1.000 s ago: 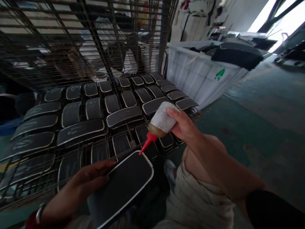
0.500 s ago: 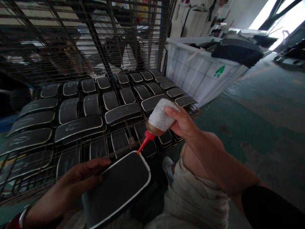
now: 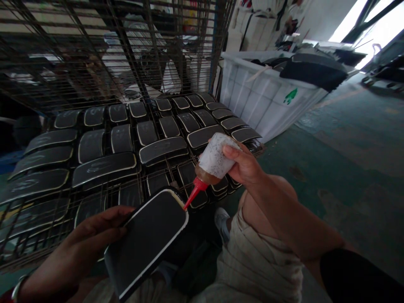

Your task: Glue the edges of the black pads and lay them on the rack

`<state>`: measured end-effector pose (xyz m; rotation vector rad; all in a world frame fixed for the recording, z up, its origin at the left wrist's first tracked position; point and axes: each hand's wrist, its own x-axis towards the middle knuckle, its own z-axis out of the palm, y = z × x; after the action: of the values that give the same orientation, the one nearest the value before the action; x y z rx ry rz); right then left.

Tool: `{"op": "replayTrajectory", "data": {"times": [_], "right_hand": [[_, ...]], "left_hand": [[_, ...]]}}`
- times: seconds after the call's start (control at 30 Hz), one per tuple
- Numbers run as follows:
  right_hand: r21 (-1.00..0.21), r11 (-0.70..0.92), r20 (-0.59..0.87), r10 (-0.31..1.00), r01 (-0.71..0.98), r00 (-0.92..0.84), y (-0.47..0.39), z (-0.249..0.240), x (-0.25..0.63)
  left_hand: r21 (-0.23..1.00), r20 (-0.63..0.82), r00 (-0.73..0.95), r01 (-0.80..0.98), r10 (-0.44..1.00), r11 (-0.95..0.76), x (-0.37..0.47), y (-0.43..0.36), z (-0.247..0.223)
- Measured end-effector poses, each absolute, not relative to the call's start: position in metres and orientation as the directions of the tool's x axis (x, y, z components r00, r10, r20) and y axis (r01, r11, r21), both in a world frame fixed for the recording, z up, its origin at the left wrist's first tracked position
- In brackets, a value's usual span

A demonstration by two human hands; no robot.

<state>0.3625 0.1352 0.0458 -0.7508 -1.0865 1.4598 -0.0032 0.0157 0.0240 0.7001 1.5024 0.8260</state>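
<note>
moved since half a second ago along the pale rim of the dark panel with the red nozzle, now grasping the tilted bottle in the right hand and the panel in the left hand, in front of the wire rack with similar panels.

the floor is green and gray, with worn, dirty spots. a big white tub with a green mark stands on it. a pale wall is at the back. bright white light shines at the top right. a dark wire fence stands top left.
</note>
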Motion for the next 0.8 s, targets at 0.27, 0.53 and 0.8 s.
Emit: {"op": "replayTrajectory", "data": {"times": [0.27,0.53,0.8], "right_hand": [[-0.920,0.068,0.101,0.993,-0.387,-0.065,0.140,0.042,0.361],[-0.901,0.134,0.115,0.991,-0.412,0.070,0.143,0.036,0.353],[-0.909,0.097,0.082,0.995,-0.405,0.055,0.140,0.033,0.348]], "left_hand": [[0.820,-0.568,-0.106,-0.160,0.816,0.549,0.010,0.016,0.024],[0.780,-0.589,-0.099,-0.329,0.802,0.532,0.040,0.018,0.032],[0.723,-0.640,-0.003,-0.340,0.768,0.601,0.028,0.026,0.025]]}}
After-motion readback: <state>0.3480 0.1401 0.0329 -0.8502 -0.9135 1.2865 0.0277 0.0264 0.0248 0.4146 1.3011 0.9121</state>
